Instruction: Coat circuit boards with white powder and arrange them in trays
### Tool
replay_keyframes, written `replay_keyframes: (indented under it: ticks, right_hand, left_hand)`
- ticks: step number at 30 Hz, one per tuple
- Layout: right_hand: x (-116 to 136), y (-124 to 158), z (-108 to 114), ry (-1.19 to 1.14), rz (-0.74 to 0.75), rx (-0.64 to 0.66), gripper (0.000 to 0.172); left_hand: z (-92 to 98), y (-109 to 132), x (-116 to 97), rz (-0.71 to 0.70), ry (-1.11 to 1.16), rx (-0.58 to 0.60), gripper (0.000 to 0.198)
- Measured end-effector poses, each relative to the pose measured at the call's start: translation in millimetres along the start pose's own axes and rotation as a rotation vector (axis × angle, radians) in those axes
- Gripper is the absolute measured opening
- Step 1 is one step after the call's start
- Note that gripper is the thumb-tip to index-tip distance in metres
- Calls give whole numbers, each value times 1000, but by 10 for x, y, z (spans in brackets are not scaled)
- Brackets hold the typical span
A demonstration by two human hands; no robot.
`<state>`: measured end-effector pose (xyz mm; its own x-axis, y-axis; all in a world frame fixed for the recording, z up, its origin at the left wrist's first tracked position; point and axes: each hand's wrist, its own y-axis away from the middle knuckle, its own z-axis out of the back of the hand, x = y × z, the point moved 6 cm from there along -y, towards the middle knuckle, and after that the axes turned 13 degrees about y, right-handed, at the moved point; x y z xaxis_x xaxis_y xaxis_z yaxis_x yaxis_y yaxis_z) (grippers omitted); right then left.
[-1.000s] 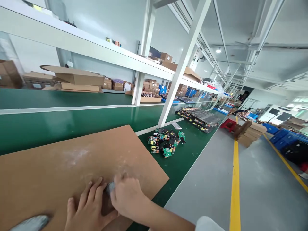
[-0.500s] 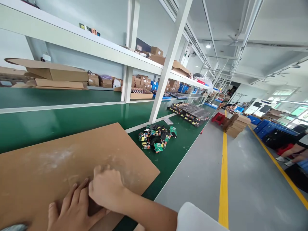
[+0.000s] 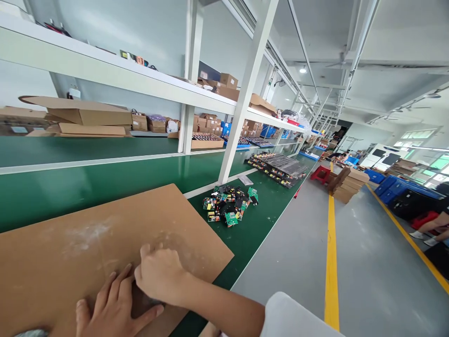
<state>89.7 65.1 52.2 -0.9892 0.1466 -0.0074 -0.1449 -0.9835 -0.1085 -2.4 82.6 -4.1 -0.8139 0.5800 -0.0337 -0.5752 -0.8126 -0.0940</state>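
A large sheet of brown cardboard [image 3: 70, 271] lies on the green bench in front of me, marked with whitish smudges. My left hand [image 3: 112, 306] rests on it, open, with the fingers spread and the thumb pointing right. Close beside it my right hand [image 3: 159, 275] is closed, knuckles up, pressed down near the cardboard. Whatever its fingers hold is hidden beneath them. Between the left thumb and the right hand a small greyish patch shows, too covered to name. At the bottom left edge a grey object [image 3: 32, 333] is cut off by the frame.
A heap of small circuit boards [image 3: 229, 203] lies beyond the cardboard on the green bench [image 3: 196, 171]. Farther back are rows of boards [image 3: 277, 168]. A white post [image 3: 242, 103] and a shelf [image 3: 105, 70] stand over the bench. A person's legs [image 3: 430, 229] show at far right.
The view has shifted slightly, so the scene sits a little lower. Both hands stay together on the cardboard; the right remains closed, and slightly more of the grey patch beneath it shows.
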Motion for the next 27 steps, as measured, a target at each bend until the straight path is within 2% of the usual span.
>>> replay_keyframes:
  ticks: [5,11,18,23,27]
  right_hand:
    - [-15,288,15,65,47,48,27]
    - [79,-93,-13,4,-11,-36,25]
    - [5,310,-32,83,14,47,26]
    - [63,48,-70,49,-46,15,28]
    - [74,169,-81,61,-16,72,23]
  left_hand:
    - [-10,-12,-6,14,14,57,65]
    - [-5,-25,-9,21,-15,57,73]
    - [-15,-6,-13,-29,156,106,67]
    - [-67,-22,2,-48,218,42,76]
    - [-120,1,-7,-59,191,39,67]
